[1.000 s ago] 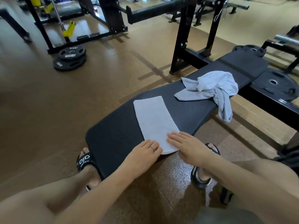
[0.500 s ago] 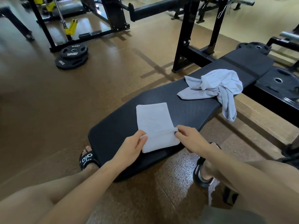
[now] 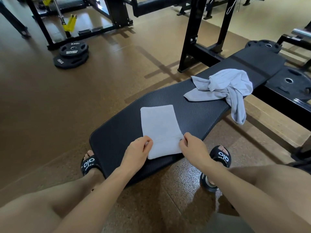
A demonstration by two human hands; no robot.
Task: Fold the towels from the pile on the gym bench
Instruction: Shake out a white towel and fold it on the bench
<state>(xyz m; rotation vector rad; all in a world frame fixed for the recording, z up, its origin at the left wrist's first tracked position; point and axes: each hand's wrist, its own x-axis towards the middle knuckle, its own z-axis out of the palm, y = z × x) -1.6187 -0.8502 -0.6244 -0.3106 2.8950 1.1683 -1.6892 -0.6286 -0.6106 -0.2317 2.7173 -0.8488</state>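
Observation:
A light grey towel point(image 3: 159, 126) lies flat and folded into a narrow strip on the near end of the black gym bench point(image 3: 198, 111). My left hand point(image 3: 137, 151) pinches its left edge near the front, and my right hand point(image 3: 193, 147) pinches the right edge at the same height. A crease runs across the towel between my fingers. Farther along the bench sits a crumpled pile of grey towels point(image 3: 225, 84), with one end hanging over the bench's right side.
Black rack uprights point(image 3: 193, 39) stand behind the bench. Two weight plates point(image 3: 71, 55) lie stacked on the brown floor at the left, more plates point(image 3: 289, 81) at the far right. My feet in black slides point(image 3: 89, 163) flank the bench end.
My hands went from pressing flat on the towel's near end to pinching its two side edges. The towel looks shorter now, with a crease across it.

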